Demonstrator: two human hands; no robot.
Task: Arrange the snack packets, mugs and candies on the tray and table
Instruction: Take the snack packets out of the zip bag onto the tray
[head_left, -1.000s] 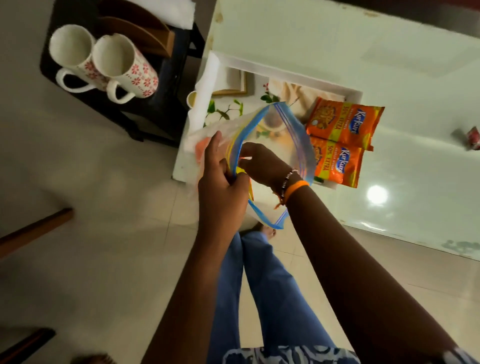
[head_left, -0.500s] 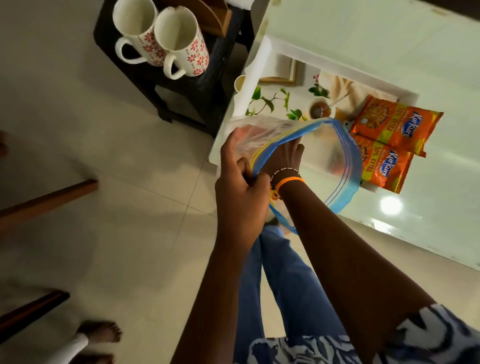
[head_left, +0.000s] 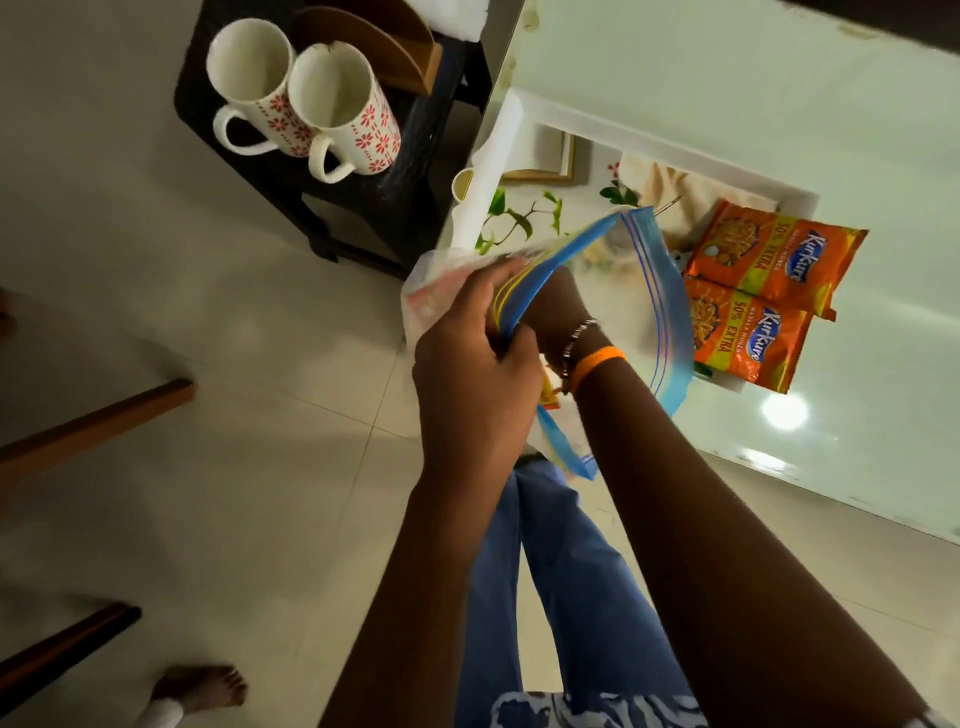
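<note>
My left hand (head_left: 470, 358) grips the rim of a clear zip bag (head_left: 660, 301) with a blue and yellow seal, holding it up over the tray's near corner. My right hand (head_left: 553, 306) is pushed inside the bag up to the wrist; its fingers are hidden. Two orange Kurkure snack packets (head_left: 763, 260) (head_left: 745, 338) lie overlapping on the right end of the white printed tray (head_left: 613, 117). Two white mugs (head_left: 254, 83) (head_left: 345, 109) with red flowers stand side by side on a dark stool (head_left: 395, 192) at the upper left. I see no candies clearly.
The tray sits on a pale glossy table (head_left: 779, 93) with a lamp glare. A brown wooden holder (head_left: 384, 47) stands behind the mugs. Another person's bare foot (head_left: 200, 688) is on the tiled floor at lower left, near wooden furniture legs (head_left: 98, 426).
My right hand has gone deeper into the bag, from the opening to wrist-deep. The view has swung, so the mugs and stool sit more to the right in frame.
</note>
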